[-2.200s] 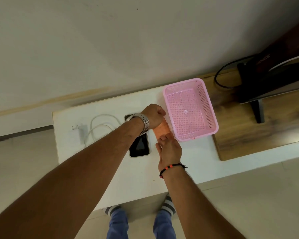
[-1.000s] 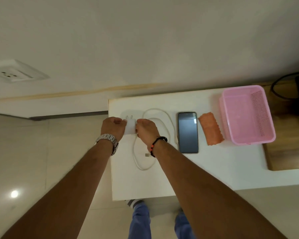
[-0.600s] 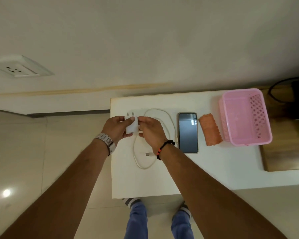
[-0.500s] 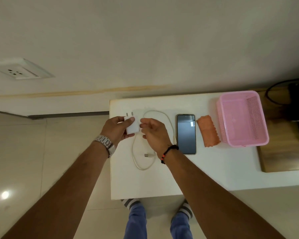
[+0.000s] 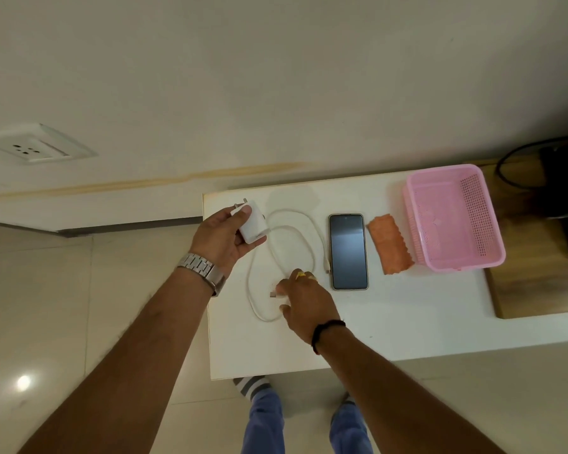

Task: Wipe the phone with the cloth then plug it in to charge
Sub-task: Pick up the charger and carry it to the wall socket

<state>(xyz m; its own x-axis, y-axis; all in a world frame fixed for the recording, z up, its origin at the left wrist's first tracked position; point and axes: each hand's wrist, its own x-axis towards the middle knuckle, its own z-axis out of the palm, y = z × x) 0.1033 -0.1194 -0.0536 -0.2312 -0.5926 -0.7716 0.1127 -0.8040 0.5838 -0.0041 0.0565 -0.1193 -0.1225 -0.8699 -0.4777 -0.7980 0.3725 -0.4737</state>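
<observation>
This looks like a room in a home. The floor is laid with large glossy cream tiles (image 5: 36, 306), and the plain off-white painted wall (image 5: 276, 77) carries a white plastic wall socket plate with round pin holes (image 5: 36, 146). A low white rectangular worktop (image 5: 391, 316) stands against the wall, beside a brown wood-grain cabinet top (image 5: 532, 290) that bears a black stand with a looping black cable (image 5: 509, 168), perhaps a television's. A pink perforated plastic basket (image 5: 486, 217), a household item, sits on the worktop.

Dark phone (image 5: 348, 251) lies flat, screen up; folded orange cloth (image 5: 391, 249) just beside it.
</observation>
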